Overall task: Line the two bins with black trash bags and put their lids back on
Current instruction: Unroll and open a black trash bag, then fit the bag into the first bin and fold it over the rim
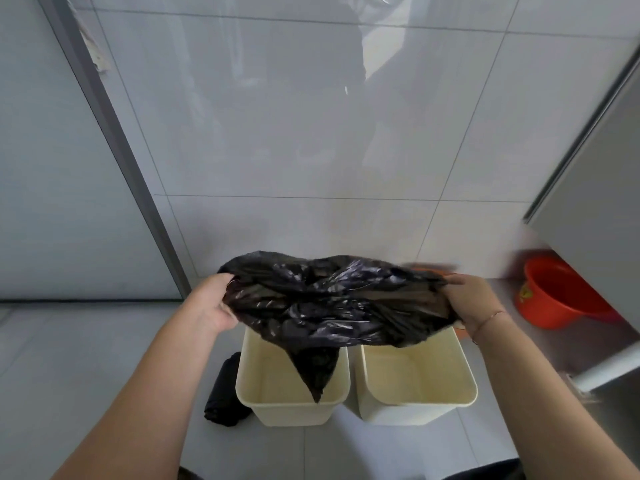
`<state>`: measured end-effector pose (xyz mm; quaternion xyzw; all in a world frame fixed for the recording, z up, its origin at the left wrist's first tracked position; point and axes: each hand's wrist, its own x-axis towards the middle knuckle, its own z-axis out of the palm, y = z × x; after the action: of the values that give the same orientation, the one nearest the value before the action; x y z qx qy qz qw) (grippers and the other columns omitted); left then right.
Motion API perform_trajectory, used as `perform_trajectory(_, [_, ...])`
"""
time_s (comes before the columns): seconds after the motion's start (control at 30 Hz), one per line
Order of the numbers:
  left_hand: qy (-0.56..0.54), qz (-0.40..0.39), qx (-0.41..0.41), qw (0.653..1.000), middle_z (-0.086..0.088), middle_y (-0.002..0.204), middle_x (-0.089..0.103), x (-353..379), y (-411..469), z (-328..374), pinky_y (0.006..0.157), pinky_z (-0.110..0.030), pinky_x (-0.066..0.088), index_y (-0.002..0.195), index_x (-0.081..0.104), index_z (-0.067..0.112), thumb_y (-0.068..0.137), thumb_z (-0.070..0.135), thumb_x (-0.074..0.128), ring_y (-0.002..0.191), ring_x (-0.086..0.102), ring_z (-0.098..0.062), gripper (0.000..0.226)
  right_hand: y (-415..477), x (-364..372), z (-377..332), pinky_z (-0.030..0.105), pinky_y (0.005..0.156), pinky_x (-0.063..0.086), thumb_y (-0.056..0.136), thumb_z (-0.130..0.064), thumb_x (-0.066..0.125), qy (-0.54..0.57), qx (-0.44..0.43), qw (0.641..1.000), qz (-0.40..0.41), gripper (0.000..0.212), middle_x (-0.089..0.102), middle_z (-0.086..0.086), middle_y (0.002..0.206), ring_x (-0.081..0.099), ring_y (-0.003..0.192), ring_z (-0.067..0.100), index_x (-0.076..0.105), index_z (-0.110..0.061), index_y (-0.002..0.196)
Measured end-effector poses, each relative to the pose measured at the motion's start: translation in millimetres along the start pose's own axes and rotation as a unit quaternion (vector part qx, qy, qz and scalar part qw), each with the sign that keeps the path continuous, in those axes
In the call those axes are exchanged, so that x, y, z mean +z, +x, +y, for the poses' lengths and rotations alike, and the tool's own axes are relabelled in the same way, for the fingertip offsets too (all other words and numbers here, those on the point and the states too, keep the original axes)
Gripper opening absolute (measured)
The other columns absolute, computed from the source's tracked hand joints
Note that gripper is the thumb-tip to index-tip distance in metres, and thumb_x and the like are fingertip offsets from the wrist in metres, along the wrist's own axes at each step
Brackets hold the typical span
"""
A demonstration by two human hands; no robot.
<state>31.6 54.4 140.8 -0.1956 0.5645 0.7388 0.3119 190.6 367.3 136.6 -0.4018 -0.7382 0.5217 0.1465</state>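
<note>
Two cream plastic bins stand side by side on the floor, both without lids: the left bin (291, 407) and the right bin (419, 403). A black trash bag (332, 299) is stretched wide above them, its mouth pulled apart. My left hand (214, 303) grips its left edge and my right hand (474, 299) grips its right edge. The bag's bottom tip hangs down into the left bin. Both bins look bare inside. No lid shows clearly; an orange edge (429, 270) peeks out behind the bag.
A dark roll of trash bags (225, 393) lies on the floor against the left bin. An orange-red bucket (557, 292) stands at the right by a grey cabinet (595, 188). A tiled wall (311, 133) rises behind the bins, a glass door frame (114, 140) at left.
</note>
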Motion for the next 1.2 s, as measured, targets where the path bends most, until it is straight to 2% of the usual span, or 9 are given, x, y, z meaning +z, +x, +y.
perform_trajectory(0.13, [0.235, -0.111, 0.021, 0.965, -0.014, 0.101, 0.075, -6, -6, 5, 0.074, -0.034, 0.055, 0.106, 0.067, 0.006, 0.048, 0.028, 0.09, 0.087, 0.071, -0.025, 0.066, 4, -11, -6, 0.034, 0.056, 0.06, 0.089, -0.01, 0.05, 0.336, 0.229, 0.911, -0.072, 0.018, 0.074, 0.005, 0.07, 0.068, 0.067, 0.024, 0.068, -0.013, 0.086])
perform_trajectory(0.27, [0.486, -0.121, 0.099, 0.86, -0.005, 0.136, 0.055, 5, -9, -13, 0.105, -0.032, 0.04, 0.14, 0.04, 0.016, 0.056, 0.025, 0.091, 0.121, 0.053, -0.018, 0.099, -2, -8, -17, 0.042, 0.097, 0.049, 0.092, -0.018, 0.049, 0.384, 0.239, 0.878, -0.155, 0.035, 0.066, 0.013, 0.118, 0.063, 0.109, 0.027, 0.061, -0.007, 0.123])
perform_trajectory(0.37, [0.489, -0.201, 0.185, 0.828, 0.009, 0.147, 0.031, 39, -12, -42, 0.1, -0.021, 0.031, 0.151, 0.0, 0.033, 0.061, 0.026, 0.088, 0.13, 0.034, -0.006, 0.126, -15, 7, -25, 0.037, 0.063, 0.06, 0.096, -0.025, 0.041, 0.357, 0.196, 0.885, -0.227, 0.043, 0.075, 0.016, 0.081, 0.073, 0.07, 0.027, 0.075, -0.002, 0.082])
perform_trajectory(0.47, [0.473, -0.275, 0.198, 0.813, 0.035, 0.125, 0.042, 75, -18, -77, 0.089, -0.011, 0.037, 0.146, 0.012, 0.045, 0.052, 0.037, 0.087, 0.113, 0.045, 0.012, 0.12, -31, 22, -30, 0.032, 0.064, 0.056, 0.093, -0.021, 0.045, 0.349, 0.147, 0.88, -0.288, 0.039, 0.076, 0.011, 0.078, 0.074, 0.069, 0.022, 0.077, -0.006, 0.076])
perform_trajectory(0.6, [0.456, -0.117, 0.251, 0.846, 0.005, 0.086, 0.073, 88, 2, -94, 0.076, -0.031, 0.054, 0.087, 0.067, 0.022, 0.073, 0.02, 0.067, 0.088, 0.068, -0.014, 0.015, -37, 18, -30, 0.031, 0.078, 0.058, 0.071, 0.004, 0.061, 0.261, 0.031, 0.91, -0.319, 0.034, 0.073, 0.014, 0.092, 0.07, 0.085, 0.025, 0.063, 0.003, 0.105])
perform_trajectory(0.77, [0.215, 0.098, 0.225, 0.945, -0.015, 0.097, 0.068, 65, 24, -48, 0.077, -0.03, 0.047, 0.08, 0.064, 0.02, 0.087, -0.002, 0.041, 0.082, 0.062, -0.024, 0.033, -17, -8, 0, 0.025, 0.082, 0.044, 0.078, 0.0, 0.059, -0.344, -0.061, 0.932, -0.099, 0.033, 0.067, 0.013, 0.112, 0.06, 0.106, 0.028, 0.066, -0.01, 0.109])
perform_trajectory(0.9, [0.219, 0.066, 0.134, 0.964, -0.023, 0.114, 0.065, 61, 27, -39, 0.082, -0.035, 0.047, 0.102, 0.063, 0.012, 0.094, 0.008, 0.042, 0.093, 0.06, -0.027, 0.023, -4, -30, 16, 0.03, 0.066, 0.049, 0.08, 0.007, 0.044, -0.111, 0.021, 0.993, -0.019, 0.03, 0.068, 0.015, 0.081, 0.059, 0.08, 0.029, 0.067, -0.005, 0.095])
perform_trajectory(1.03, [0.237, -0.042, -0.004, 0.97, -0.014, 0.073, 0.071, 97, 4, -63, 0.063, -0.03, 0.049, 0.089, 0.066, 0.007, 0.094, 0.037, 0.046, 0.073, 0.063, -0.026, 0.036, 5, -46, 20, 0.022, 0.036, 0.048, 0.092, -0.004, 0.043, 0.225, 0.155, 0.962, 0.025, 0.022, 0.066, 0.006, 0.052, 0.061, 0.054, 0.023, 0.057, -0.01, 0.076])
perform_trajectory(1.2, [0.279, -0.084, -0.046, 0.956, -0.01, 0.094, 0.071, 152, 11, -102, 0.08, -0.033, 0.047, 0.102, 0.064, 0.012, 0.093, 0.052, 0.04, 0.091, 0.062, -0.025, 0.047, 28, -58, 26, 0.026, 0.052, 0.054, 0.084, -0.009, 0.06, 0.171, 0.114, 0.977, 0.055, 0.008, 0.065, 0.012, 0.074, 0.061, 0.063, 0.026, 0.065, -0.004, 0.088])
